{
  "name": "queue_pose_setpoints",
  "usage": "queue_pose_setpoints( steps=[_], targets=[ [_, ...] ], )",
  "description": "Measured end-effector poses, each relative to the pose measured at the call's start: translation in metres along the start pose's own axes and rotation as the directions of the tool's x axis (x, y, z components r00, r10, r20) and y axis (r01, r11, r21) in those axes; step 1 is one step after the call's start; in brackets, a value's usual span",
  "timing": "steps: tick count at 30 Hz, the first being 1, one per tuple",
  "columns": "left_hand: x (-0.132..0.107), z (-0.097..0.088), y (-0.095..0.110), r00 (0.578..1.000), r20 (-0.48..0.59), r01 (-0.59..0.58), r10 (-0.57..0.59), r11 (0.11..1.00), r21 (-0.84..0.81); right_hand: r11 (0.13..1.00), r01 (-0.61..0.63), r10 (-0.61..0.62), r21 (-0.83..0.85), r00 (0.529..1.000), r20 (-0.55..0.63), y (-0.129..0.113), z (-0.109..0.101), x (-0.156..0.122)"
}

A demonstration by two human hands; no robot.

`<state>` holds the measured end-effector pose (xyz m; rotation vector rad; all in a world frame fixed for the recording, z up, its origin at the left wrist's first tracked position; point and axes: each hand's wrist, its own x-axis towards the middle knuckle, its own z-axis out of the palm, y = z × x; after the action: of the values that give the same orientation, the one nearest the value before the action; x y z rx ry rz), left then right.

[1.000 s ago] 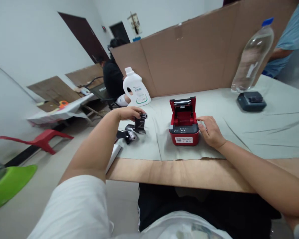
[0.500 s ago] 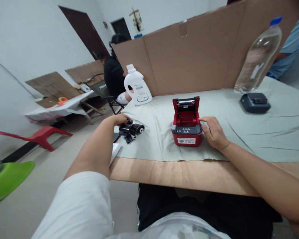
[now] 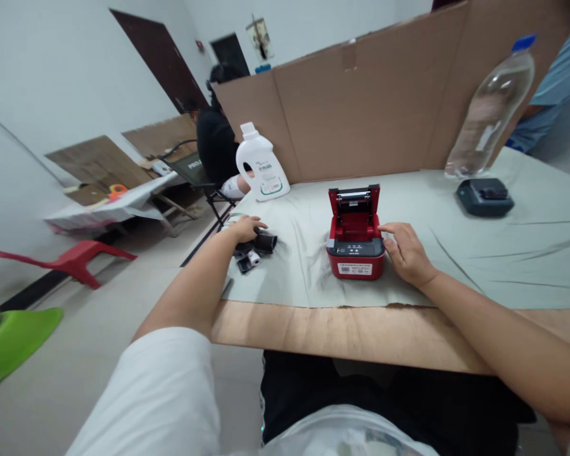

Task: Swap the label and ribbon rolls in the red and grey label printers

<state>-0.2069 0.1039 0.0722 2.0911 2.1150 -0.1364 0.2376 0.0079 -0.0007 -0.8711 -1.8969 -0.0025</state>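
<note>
A red and dark-grey label printer (image 3: 356,259) stands on the cloth with its lid (image 3: 354,197) raised and its red inner bay showing. Beside it is my right hand (image 3: 407,254), its fingers apart and the fingertips touching the printer's right wall. At the table's left side my left hand (image 3: 247,229) reaches over a small heap of black rolls (image 3: 266,243), index finger stretched out. Its other fingers are partly hidden, so a grip on a roll does not show. A small white roll (image 3: 253,258) and a small dark object (image 3: 244,266) lie below that hand.
A white jug (image 3: 265,168) stands behind the rolls, before a cardboard screen (image 3: 361,114). At the right are a clear bottle with a blue cap (image 3: 491,117) and a dark boxy device (image 3: 485,197). The bare wooden edge (image 3: 337,332) runs along the front. A person (image 3: 216,136) sits beyond.
My left hand has shifted right and over the rolls. The black roll has turned, and a white roll shows more plainly. My right hand stays at the printer.
</note>
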Motion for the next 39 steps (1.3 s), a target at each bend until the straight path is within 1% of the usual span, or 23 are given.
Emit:
queue_pose_setpoints(
  steps=[3, 4, 6, 8, 10, 12, 14, 15, 16, 18, 20, 22, 24, 26, 27, 28, 29, 30, 31, 33, 35, 37, 39],
  targets=[
    [-0.005, -0.004, 0.011, 0.984, 0.164, -0.093, 0.068, 0.984, 0.151, 1.000, 0.007, -0.007, -0.010, 1.000, 0.002, 0.001, 0.000, 0.000],
    [-0.007, -0.005, 0.014, 0.976, 0.204, -0.107, 0.072, 0.980, 0.167, 1.000, 0.010, -0.010, -0.012, 1.000, 0.002, 0.001, 0.000, 0.000],
    [-0.011, -0.004, 0.019, 0.967, 0.242, -0.118, 0.075, 0.979, 0.165, 1.000, 0.018, -0.018, -0.016, 1.000, 0.001, 0.000, 0.000, 0.001],
    [-0.016, -0.002, 0.023, 0.970, 0.229, -0.117, 0.083, 0.984, 0.138, 1.000, 0.025, -0.025, -0.019, 1.000, 0.001, 0.000, -0.001, 0.001],
    [-0.021, 0.003, 0.024, 0.981, 0.170, -0.104, 0.089, 0.991, 0.081, 0.999, 0.025, -0.025, -0.021, 1.000, 0.004, 0.000, -0.001, 0.001],
    [-0.025, 0.007, 0.026, 0.988, 0.117, -0.102, 0.105, 0.994, -0.035, 1.000, 0.020, -0.020, -0.018, 1.000, 0.006, 0.000, -0.001, 0.001],
    [-0.029, 0.009, 0.031, 0.987, 0.080, -0.121, 0.141, 0.969, -0.216, 1.000, 0.018, -0.018, -0.012, 1.000, 0.004, 0.000, -0.001, 0.001],
    [-0.031, 0.010, 0.035, 0.985, 0.062, -0.132, 0.160, 0.936, -0.327, 1.000, 0.019, -0.019, -0.011, 1.000, 0.002, 0.000, -0.001, 0.001],
    [-0.034, 0.009, 0.041, 0.983, 0.045, -0.138, 0.176, 0.885, -0.445, 1.000, 0.021, -0.021, -0.010, 1.000, -0.001, 0.000, -0.001, 0.001],
    [-0.040, 0.006, 0.057, 0.977, 0.005, -0.154, 0.211, 0.732, -0.663, 1.000, 0.025, -0.025, -0.013, 1.000, -0.007, -0.001, -0.001, 0.001],
    [-0.047, 0.001, 0.079, 0.963, -0.062, -0.205, 0.263, 0.564, -0.800, 1.000, 0.027, -0.027, -0.016, 1.000, -0.006, -0.001, -0.001, 0.001],
    [-0.055, -0.004, 0.105, 0.930, -0.179, -0.310, 0.320, 0.423, -0.852, 1.000, 0.025, -0.025, -0.018, 1.000, -0.002, -0.002, -0.001, 0.002],
    [-0.061, -0.006, 0.134, 0.878, -0.289, -0.414, 0.383, 0.301, -0.859, 1.000, 0.025, -0.025, -0.018, 1.000, 0.000, -0.003, -0.001, 0.002],
    [-0.064, -0.005, 0.162, 0.816, -0.356, -0.490, 0.455, 0.218, -0.844, 0.999, 0.032, -0.032, -0.017, 0.999, -0.004, -0.003, -0.001, 0.003],
    [-0.065, -0.002, 0.175, 0.785, -0.380, -0.527, 0.489, 0.207, -0.824, 0.999, 0.035, -0.035, -0.018, 0.999, -0.005, -0.003, -0.002, 0.003],
    [-0.064, 0.001, 0.187, 0.758, -0.399, -0.568, 0.515, 0.222, -0.793, 0.999, 0.038, -0.038, -0.020, 0.999, -0.005, -0.002, -0.002, 0.003],
    [-0.062, 0.005, 0.198, 0.737, -0.412, -0.607, 0.535, 0.257, -0.752, 0.999, 0.040, -0.040, -0.022, 0.999, -0.005, -0.002, -0.003, 0.003],
    [-0.060, 0.009, 0.207, 0.725, -0.414, -0.638, 0.551, 0.310, -0.705, 0.999, 0.043, -0.043, -0.023, 0.999, -0.005, -0.002, -0.004, 0.003],
    [-0.057, 0.013, 0.214, 0.722, -0.404, -0.657, 0.562, 0.373, -0.655, 0.999, 0.047, -0.048, -0.024, 0.999, -0.005, -0.002, -0.005, 0.004],
    [-0.050, 0.018, 0.223, 0.738, -0.352, -0.659, 0.576, 0.500, -0.562, 0.998, 0.060, -0.060, -0.025, 0.998, -0.011, -0.002, -0.006, 0.004],
    [-0.045, 0.020, 0.226, 0.760, -0.289, -0.640, 0.582, 0.597, -0.484, 0.997, 0.069, -0.069, -0.023, 0.998, -0.015, -0.003, -0.008, 0.004],
    [-0.044, 0.017, 0.225, 0.776, -0.236, -0.625, 0.585, 0.660, -0.417, 0.998, 0.067, -0.067, -0.016, 0.998, -0.012, -0.003, -0.008, 0.005],
    [-0.045, 0.012, 0.224, 0.786, -0.191, -0.614, 0.588, 0.705, -0.355, 0.998, 0.057, -0.057, -0.006, 0.998, -0.007, -0.003, -0.008, 0.005]
  ],
)
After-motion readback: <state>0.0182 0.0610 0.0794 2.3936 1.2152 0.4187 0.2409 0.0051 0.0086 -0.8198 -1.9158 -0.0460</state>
